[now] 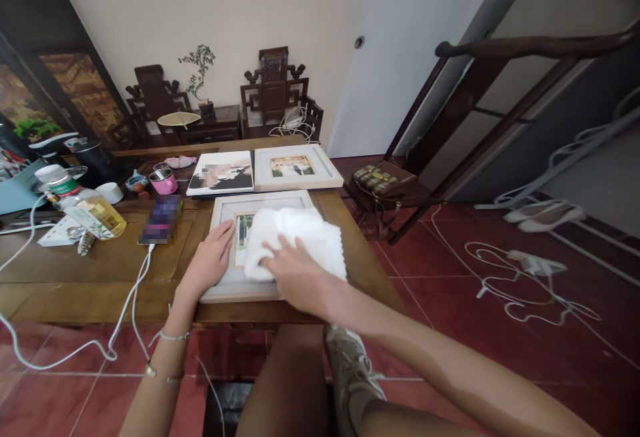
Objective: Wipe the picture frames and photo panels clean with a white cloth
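A white picture frame with a small photo in its middle lies flat near the front edge of the wooden table. My left hand rests on the left side of this frame, fingers stretched toward the photo. Under my right hand is a folded white cloth, pressed against the frame's right part and hiding much of the photo. The fingers of that hand are spread over the cloth. Behind lie a second white picture frame and a black-and-white picture panel.
Left on the table are a bottle, a power strip, a phone with a cable, and a pink cup. A wooden chair holding a bag stands right. Cables lie on the floor.
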`<state>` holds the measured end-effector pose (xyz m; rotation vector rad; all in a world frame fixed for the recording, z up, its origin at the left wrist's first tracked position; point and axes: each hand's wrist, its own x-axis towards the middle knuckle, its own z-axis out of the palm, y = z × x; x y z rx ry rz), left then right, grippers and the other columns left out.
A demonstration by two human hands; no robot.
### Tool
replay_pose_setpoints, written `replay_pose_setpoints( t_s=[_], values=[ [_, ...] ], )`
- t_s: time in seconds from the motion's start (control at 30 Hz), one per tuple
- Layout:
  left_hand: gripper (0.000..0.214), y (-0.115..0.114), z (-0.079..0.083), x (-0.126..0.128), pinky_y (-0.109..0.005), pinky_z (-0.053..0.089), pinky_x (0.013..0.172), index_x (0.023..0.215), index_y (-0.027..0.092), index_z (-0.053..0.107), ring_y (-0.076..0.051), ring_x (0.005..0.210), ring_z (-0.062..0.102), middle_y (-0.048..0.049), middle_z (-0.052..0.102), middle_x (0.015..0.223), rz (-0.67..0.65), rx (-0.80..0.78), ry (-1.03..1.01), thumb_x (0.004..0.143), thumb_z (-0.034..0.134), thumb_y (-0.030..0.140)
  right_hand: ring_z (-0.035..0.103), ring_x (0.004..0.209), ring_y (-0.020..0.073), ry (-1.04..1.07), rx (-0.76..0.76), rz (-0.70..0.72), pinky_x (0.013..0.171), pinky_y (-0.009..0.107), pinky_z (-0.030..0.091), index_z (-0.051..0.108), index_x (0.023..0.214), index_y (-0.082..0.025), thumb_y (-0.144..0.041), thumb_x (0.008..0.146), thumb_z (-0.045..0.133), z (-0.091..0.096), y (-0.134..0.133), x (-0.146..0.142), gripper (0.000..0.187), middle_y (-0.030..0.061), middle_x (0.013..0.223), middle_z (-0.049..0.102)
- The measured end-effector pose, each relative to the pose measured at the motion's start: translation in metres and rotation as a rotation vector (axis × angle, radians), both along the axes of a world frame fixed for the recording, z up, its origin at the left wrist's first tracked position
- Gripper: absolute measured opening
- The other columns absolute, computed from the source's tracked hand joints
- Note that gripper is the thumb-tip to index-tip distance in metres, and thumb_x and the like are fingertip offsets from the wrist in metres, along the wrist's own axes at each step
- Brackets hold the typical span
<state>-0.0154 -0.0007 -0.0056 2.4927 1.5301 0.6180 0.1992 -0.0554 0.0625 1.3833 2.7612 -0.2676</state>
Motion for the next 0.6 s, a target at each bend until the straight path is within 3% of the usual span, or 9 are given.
replay_pose_setpoints(
  t_s=[0.13, 0.23, 0.4, 0.5, 0.6],
  values=[
    [0.047, -0.002, 0.004, 0.001, -0.048, 0.031, 0.111, 0.140, 0.018, 0.039, -0.024, 0.136, 0.035, -0.0103, 0.038, 0.147, -0.002, -0.012, -0.005, 0.096, 0.028, 0.029, 0.035, 0.129, 0.0439, 0.042, -0.134, 0.192, 0.098, 0.063, 0.034, 0.062, 0.116, -0.013, -0.003, 0.070, 0.051, 0.022, -0.050, -0.004, 0.048, 0.0159, 0.143, 0.042],
    [0.047, -0.003, 0.005, 0.001, -0.048, 0.031, 0.111, 0.140, 0.019, 0.038, -0.024, 0.136, 0.034, -0.0102, 0.038, 0.147, -0.013, -0.011, -0.007, 0.097, 0.028, 0.030, 0.035, 0.130, 0.0413, 0.076, -0.123, 0.222, 0.098, 0.061, 0.035, 0.060, 0.117, -0.014, -0.002, 0.068, 0.048, 0.022, -0.053, -0.005, 0.051, 0.0142, 0.144, 0.042],
    [0.047, 0.000, 0.001, -0.001, -0.048, 0.031, 0.111, 0.140, 0.016, 0.039, -0.024, 0.137, 0.033, -0.0115, 0.037, 0.148, -0.017, -0.003, 0.003, 0.096, 0.029, 0.029, 0.039, 0.129, 0.0341, 0.066, 0.038, 0.063, 0.098, 0.051, 0.039, 0.055, 0.124, -0.013, 0.006, 0.070, 0.042, 0.001, 0.007, 0.001, 0.058, 0.0163, 0.140, 0.046],
    [0.047, 0.001, 0.000, -0.002, -0.047, 0.030, 0.112, 0.140, 0.016, 0.039, -0.024, 0.137, 0.033, -0.0111, 0.038, 0.148, -0.020, 0.001, 0.007, 0.096, 0.030, 0.028, 0.032, 0.133, 0.0358, -0.002, 0.177, -0.047, 0.099, 0.054, 0.036, 0.052, 0.127, -0.013, 0.011, 0.069, 0.044, -0.005, 0.053, 0.007, 0.063, 0.0153, 0.147, 0.036],
    [0.046, 0.000, 0.001, -0.002, -0.047, 0.030, 0.112, 0.140, 0.019, 0.039, -0.023, 0.137, 0.034, -0.0099, 0.038, 0.147, -0.024, 0.003, -0.001, 0.095, 0.030, 0.027, 0.020, 0.138, 0.0376, -0.010, 0.325, -0.084, 0.101, 0.060, 0.031, 0.050, 0.129, -0.016, 0.013, 0.068, 0.046, -0.006, 0.079, 0.007, 0.067, 0.0121, 0.153, 0.024]
  ],
)
